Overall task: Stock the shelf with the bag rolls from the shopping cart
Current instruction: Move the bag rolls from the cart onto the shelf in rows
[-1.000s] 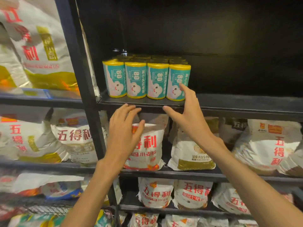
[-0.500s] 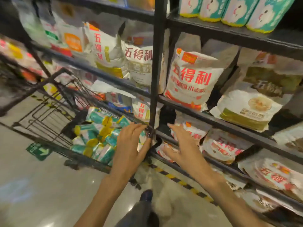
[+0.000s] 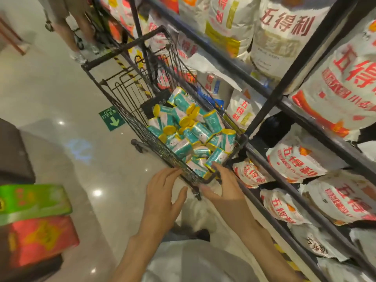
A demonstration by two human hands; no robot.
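Note:
A black wire shopping cart (image 3: pixel 105 66) stands on the floor beside the shelving, holding a heap of several teal bag rolls (image 3: pixel 191 135) with yellow ends. My left hand (image 3: pixel 162 198) hovers with fingers spread just outside the cart's near corner, holding nothing. My right hand (image 3: pixel 223 190) reaches over the near rim with fingers extended, its fingertips close to the nearest rolls, empty. The upper shelf with the stocked rolls is out of view.
The black metal shelving (image 3: pixel 270 98) on the right is packed with white flour bags (image 3: pixel 345 82) printed in red. Another person's legs (image 3: pixel 73 31) stand beyond the cart. Green and red boxes (image 3: pixel 34 220) sit at the lower left. A green exit sticker (image 3: pixel 110 118) marks the floor.
My view has swung from the upper shelf down to the cart. Both hands dropped from the shelf edge to the cart's near rim, still holding nothing.

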